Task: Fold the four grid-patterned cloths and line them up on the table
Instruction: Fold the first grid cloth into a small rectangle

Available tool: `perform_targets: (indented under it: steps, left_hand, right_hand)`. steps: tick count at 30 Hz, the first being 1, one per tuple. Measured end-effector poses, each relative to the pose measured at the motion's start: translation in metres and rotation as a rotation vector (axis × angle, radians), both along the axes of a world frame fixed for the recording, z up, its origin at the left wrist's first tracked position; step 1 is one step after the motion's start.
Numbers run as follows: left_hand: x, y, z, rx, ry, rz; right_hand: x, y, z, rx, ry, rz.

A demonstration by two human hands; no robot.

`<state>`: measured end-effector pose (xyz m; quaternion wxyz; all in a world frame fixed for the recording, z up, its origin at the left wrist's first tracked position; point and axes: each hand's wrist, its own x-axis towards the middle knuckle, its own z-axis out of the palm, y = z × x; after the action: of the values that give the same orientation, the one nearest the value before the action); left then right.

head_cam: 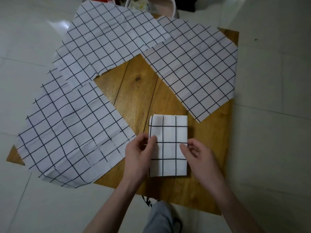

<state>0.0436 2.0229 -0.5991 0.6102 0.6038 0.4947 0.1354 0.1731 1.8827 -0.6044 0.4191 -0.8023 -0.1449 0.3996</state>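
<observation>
Nearest the camera, a grey trouser leg [158, 216] and a dark shoe [176, 224] stand on the pale tiled floor [269, 148] just below the near edge of the wooden tabletop [134, 98]. Both hands rest on a folded cloth [169, 132], a small upright rectangle lying on the near right part of the tabletop. The left hand [139, 153] pinches its left edge between thumb and curled fingers; the right hand [196, 155] pinches its right edge the same way. To the left, an unfolded cloth [70, 132] lies spread flat, hanging over the tabletop's left edge. Further back, a second unfolded cloth [193, 69] covers the right far corner. A third unfolded cloth [109, 39] lies at the far left, overlapping both others. Beyond it stands a pale round basket [168, 9].
</observation>
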Motion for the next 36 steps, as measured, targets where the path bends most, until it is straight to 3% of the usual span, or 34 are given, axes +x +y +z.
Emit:
perform_targets:
  steps: [10, 23, 36]
  left_hand:
    - [-0.013, -0.039, 0.013, 0.010, 0.042, -0.167]
    - [-0.001, -0.073, -0.010, 0.060, 0.035, -0.129]
    - [0.000, -0.087, -0.034, 0.144, 0.156, -0.185]
  right_hand:
    - [-0.014, -0.049, 0.002, -0.037, -0.139, -0.076]
    - [-0.021, -0.088, -0.013, -0.006, -0.243, -0.323]
    - [-0.036, -0.109, -0.036, -0.107, -0.314, -0.312]
